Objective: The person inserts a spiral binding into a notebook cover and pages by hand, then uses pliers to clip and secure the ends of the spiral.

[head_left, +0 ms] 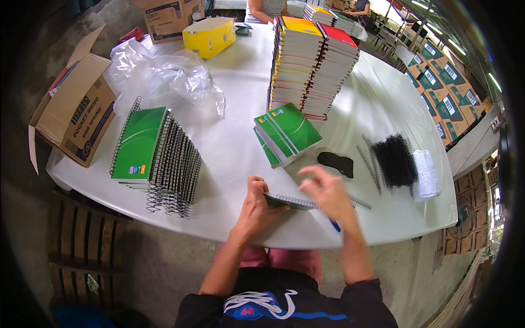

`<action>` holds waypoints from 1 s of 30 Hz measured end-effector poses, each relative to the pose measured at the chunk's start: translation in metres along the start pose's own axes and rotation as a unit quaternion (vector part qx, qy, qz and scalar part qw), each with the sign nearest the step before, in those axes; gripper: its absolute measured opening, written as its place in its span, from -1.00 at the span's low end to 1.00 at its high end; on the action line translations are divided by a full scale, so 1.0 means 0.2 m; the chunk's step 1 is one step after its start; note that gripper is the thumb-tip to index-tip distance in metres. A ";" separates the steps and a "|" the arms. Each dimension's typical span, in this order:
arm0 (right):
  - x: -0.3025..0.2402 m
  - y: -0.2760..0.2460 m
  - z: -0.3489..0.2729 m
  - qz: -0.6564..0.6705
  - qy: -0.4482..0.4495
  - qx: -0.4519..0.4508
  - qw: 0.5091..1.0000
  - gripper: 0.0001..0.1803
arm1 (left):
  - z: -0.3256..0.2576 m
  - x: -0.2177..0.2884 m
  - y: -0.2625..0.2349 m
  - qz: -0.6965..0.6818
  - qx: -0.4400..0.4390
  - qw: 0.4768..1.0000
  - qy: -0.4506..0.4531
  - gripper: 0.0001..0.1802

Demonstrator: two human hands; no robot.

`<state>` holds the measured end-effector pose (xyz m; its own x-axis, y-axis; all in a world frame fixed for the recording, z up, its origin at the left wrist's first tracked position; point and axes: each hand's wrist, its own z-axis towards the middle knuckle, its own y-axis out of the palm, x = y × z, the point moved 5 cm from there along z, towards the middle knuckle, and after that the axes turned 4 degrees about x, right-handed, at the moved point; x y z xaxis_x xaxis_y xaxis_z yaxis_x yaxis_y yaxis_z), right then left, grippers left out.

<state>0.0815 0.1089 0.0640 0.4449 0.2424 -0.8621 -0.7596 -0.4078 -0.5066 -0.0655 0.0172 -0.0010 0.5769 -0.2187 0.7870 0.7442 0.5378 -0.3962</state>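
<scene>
the spiral notebook is at the near edge of the table, its left end pinched in my left hand — my right hand is blurred over the other end, its grip i cannot tell. green books lie mid-table; black coils toward the table's right.

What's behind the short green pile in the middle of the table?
Behind the green pile stands a tall notebook stack, yellow and red on top. Part of that stack's foot is hidden by the pile and can't be seen.
</scene>
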 end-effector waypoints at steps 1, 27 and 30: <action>0.02 -0.12 0.04 0.003 -0.043 0.021 0.999 -0.67 | 0.01 0.00 -0.02 0.002 -0.007 1.000 -0.009 -0.13; 0.02 0.11 0.01 0.086 -0.186 -0.031 0.978 -0.79 | 0.00 -0.08 0.06 -0.150 -0.078 0.982 -0.080 -0.10; 0.02 0.15 0.03 0.064 -0.132 -0.050 0.988 -0.78 | 0.01 -0.04 0.06 -0.176 -0.084 0.975 -0.105 -0.05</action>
<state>0.0579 0.1033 0.0465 0.1984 0.3985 -0.8955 -0.7448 -0.5326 -0.4020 -0.0620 0.0271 -0.0119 0.2070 -0.1843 0.9608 0.9386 0.3145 -0.1419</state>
